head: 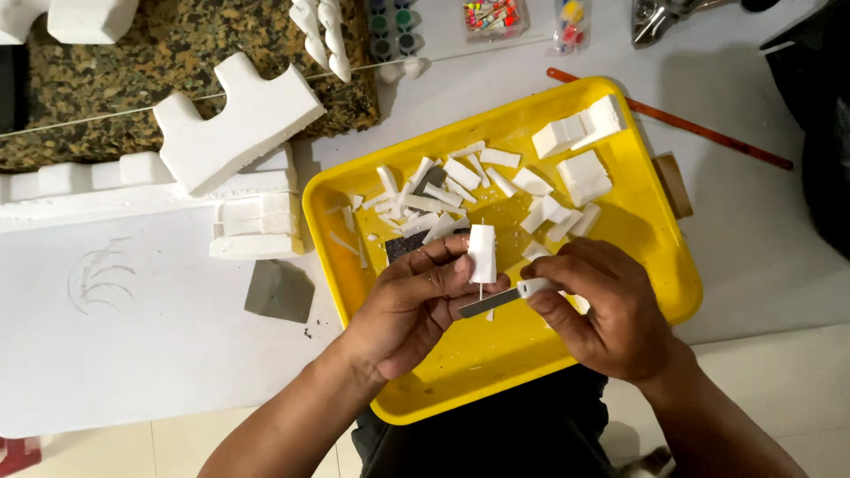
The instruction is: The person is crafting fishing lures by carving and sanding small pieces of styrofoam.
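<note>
My left hand (409, 305) pinches a small tapered white foam piece (482, 252) between thumb and fingers, held upright over a yellow tray (655, 230). My right hand (598, 310) grips a white-handled craft knife (505, 297), its dark blade lying flat against the bottom of the foam piece. Several cut white foam scraps (460, 181) lie scattered in the tray's far half, with bigger foam blocks (580, 150) near its far right corner. A dark sanding pad (403, 246) shows just behind my left fingers.
A large carved foam shape (235, 119) and stacked foam slabs (252, 226) lie left of the tray on a white sheet. A grey pad (279, 290) sits near them. Paint pots (391, 26), small bags of pins (496, 18), a red stick (699, 128) and pliers (660, 18) lie at the back.
</note>
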